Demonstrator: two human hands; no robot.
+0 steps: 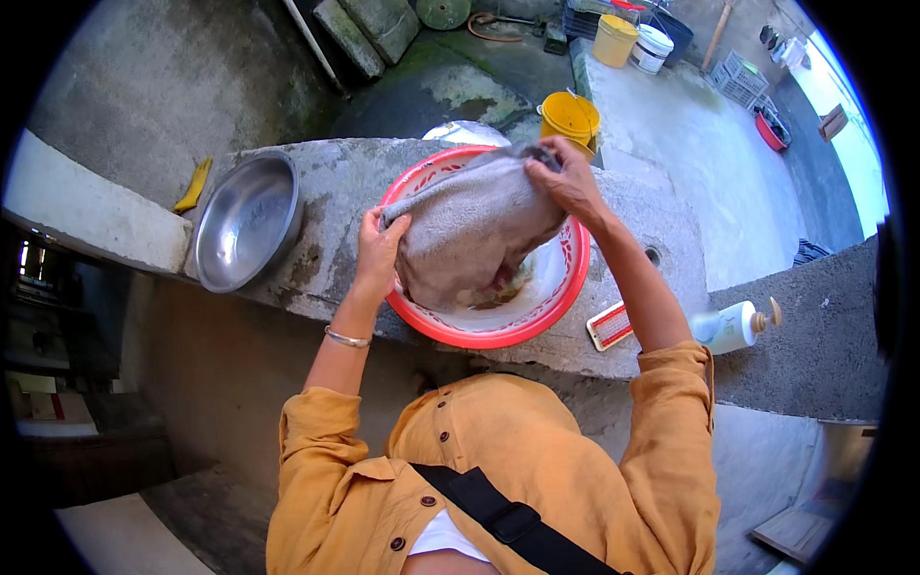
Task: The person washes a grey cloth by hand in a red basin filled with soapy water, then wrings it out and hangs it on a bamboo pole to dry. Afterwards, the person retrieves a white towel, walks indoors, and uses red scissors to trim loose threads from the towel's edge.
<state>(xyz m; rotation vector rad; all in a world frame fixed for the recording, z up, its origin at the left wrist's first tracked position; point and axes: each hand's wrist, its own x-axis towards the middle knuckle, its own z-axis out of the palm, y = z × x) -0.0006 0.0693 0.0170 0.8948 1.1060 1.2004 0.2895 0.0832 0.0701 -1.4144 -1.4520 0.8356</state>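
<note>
Towel [470,225] between both hands, over basin [565,297].

Two hands grip one grey towel [474,225]: the left hand [379,251] at its near edge, the right hand [567,177] at its far corner. Under them sits one red basin [565,287]. One steel bowl [246,220] lies left of the left hand. Right of the right hand: one scrub brush [609,326], one pump bottle [733,326]. Beyond it, two yellow buckets [569,118].
</note>
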